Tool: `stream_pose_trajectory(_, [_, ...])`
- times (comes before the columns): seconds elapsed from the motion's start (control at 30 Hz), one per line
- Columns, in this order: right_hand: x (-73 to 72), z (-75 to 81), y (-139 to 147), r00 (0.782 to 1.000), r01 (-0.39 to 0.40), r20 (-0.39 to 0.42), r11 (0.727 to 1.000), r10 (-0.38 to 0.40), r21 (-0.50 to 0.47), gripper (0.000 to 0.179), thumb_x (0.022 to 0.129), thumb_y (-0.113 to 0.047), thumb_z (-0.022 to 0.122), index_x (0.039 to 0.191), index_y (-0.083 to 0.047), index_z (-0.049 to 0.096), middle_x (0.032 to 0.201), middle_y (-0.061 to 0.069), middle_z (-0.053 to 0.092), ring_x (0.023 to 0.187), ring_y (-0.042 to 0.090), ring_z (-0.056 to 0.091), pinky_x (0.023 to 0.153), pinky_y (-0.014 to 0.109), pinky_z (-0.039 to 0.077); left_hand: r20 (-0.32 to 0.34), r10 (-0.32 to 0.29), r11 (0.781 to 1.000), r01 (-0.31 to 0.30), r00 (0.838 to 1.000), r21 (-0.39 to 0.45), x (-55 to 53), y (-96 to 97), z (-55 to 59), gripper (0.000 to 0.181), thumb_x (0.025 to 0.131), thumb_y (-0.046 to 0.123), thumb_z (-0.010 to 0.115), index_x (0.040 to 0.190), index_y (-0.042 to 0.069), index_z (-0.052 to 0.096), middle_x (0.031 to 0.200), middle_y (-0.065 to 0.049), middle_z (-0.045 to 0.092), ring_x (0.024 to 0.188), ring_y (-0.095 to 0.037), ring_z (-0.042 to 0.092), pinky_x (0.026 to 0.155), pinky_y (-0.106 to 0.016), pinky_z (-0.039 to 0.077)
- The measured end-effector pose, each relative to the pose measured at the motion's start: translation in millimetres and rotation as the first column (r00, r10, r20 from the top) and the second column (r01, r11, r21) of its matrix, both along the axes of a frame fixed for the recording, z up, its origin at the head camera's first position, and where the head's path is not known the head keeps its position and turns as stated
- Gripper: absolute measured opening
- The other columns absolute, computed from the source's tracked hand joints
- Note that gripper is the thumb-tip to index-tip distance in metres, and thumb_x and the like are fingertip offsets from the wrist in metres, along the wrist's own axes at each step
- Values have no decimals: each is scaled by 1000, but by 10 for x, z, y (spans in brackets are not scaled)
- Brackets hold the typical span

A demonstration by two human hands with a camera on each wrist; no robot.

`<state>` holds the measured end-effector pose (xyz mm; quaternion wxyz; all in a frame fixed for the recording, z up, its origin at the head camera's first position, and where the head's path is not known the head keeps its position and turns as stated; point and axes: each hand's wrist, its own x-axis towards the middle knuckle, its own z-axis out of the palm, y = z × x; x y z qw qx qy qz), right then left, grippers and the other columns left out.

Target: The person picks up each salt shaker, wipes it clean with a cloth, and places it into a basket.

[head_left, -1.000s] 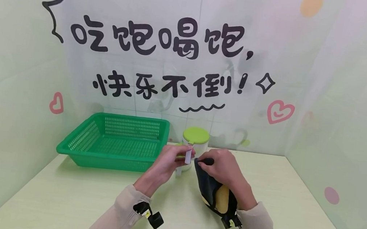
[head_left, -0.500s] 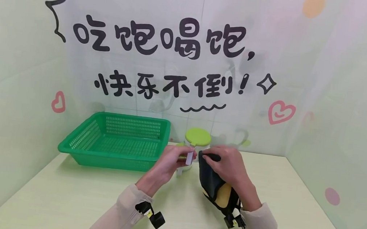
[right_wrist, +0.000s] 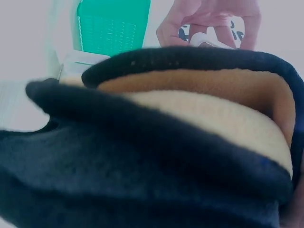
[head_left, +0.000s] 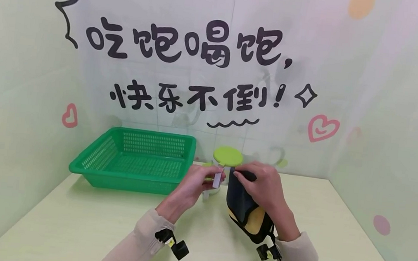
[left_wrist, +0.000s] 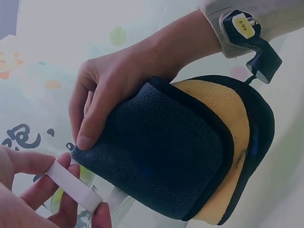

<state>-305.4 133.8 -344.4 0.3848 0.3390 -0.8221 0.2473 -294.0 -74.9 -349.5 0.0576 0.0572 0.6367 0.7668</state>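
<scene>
My left hand (head_left: 195, 183) grips the white handle (left_wrist: 73, 185) of a jar with a lime-green lid (head_left: 228, 156). Behind the hands, the jar's body is largely hidden. My right hand (head_left: 264, 185) pinches the top corner of a folded cloth (head_left: 240, 199), dark blue outside, tan inside, with black edging. It hangs down beside the jar, its upper corner right at the lid's edge in the head view. In the right wrist view the cloth (right_wrist: 142, 161) fills most of the picture, with my left hand (right_wrist: 213, 19) beyond it.
A second jar with a green lid (head_left: 207, 164) and a white handle (head_left: 205, 195) stands left of the held one, partly covered by my left hand. The green plastic basket (head_left: 126, 183) sits at the back left of the pale table (head_left: 85, 227), before a printed wall sheet (head_left: 190, 4).
My right hand has lifted the cloth's top corner up beside the jar's lid. My left hand keeps its hold on the handle. The head view has shifted slightly.
</scene>
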Motion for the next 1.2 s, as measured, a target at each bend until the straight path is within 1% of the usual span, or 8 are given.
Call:
stream_pose_trajectory(0.2, [-13, -45, -10, 998, -6, 60, 998, 2, 60, 11, 84, -19, 86, 92, -13, 81, 88, 0, 79, 82, 17, 75, 76, 38, 60, 14, 11, 1000, -11, 1000, 12, 12, -17, 6, 20, 97, 21, 67, 93, 3, 76, 85, -1, 72, 88, -21, 66, 81, -31, 55])
stream_pose_trajectory(0.3, [-26, -79, -21, 996, -7, 93, 994, -3, 106, 10, 83, -19, 86, 90, -16, 81, 85, -3, 78, 79, 15, 73, 73, 36, 59, 14, 11, 1000, -11, 1000, 12, 8, -25, 16, 20, 97, 21, 66, 92, 4, 76, 86, -1, 71, 91, -23, 66, 82, -31, 55])
stream_pose_trajectory(0.43, [-32, -102, -45, 991, -10, 136, 988, -11, 151, 9, 82, -21, 87, 89, -19, 81, 83, -5, 78, 76, 13, 71, 71, 34, 58, 8, 16, 999, -16, 1000, 29, -9, -33, 31, 21, 97, 20, 66, 93, 2, 75, 85, -1, 71, 92, -23, 65, 81, -31, 54])
stream_pose_trajectory(0.63, [-49, -108, -53, 983, -13, 181, 986, -18, 169, 9, 83, -24, 87, 88, -21, 81, 83, -5, 78, 76, 12, 72, 72, 34, 58, 27, 18, 999, -19, 999, 37, -20, -53, 49, 22, 98, 21, 66, 99, 1, 75, 88, -2, 72, 97, -26, 65, 83, -32, 55])
stream_pose_trajectory(0.77, [-64, -100, -19, 980, -7, 196, 985, -27, 173, 9, 83, -24, 86, 89, -21, 81, 83, -6, 78, 76, 12, 71, 71, 34, 57, 32, 12, 999, -13, 999, 31, -16, -48, 54, 23, 98, 23, 65, 98, 2, 75, 91, -3, 72, 96, -25, 64, 84, -33, 54])
stream_pose_trajectory(0.93, [-82, -84, 45, 986, -14, 167, 988, -12, 153, 8, 83, -22, 86, 89, -20, 81, 83, -7, 78, 74, 11, 71, 70, 32, 57, 22, 7, 999, -8, 1000, 32, -13, -25, 24, 22, 97, 21, 66, 97, 1, 75, 88, -3, 72, 91, -22, 64, 82, -32, 54])
stream_pose_trajectory(1.03, [-89, -74, 79, 993, -19, 120, 993, 5, 117, 8, 83, -20, 86, 89, -18, 81, 84, -6, 79, 75, 12, 72, 70, 32, 57, 9, -4, 1000, 4, 1000, 22, -19, -2, -8, 23, 97, 20, 66, 98, -1, 75, 86, -2, 72, 88, -21, 65, 81, -30, 54])
stream_pose_trajectory(1.2, [-67, -25, 103, 999, -35, 35, 999, 34, 38, 11, 82, -17, 87, 90, -14, 82, 87, -1, 80, 80, 15, 75, 74, 36, 60, -4, -16, 1000, 16, 1000, 0, -30, 27, -39, 30, 97, 19, 67, 106, -8, 72, 84, -1, 72, 85, -18, 66, 80, -28, 54])
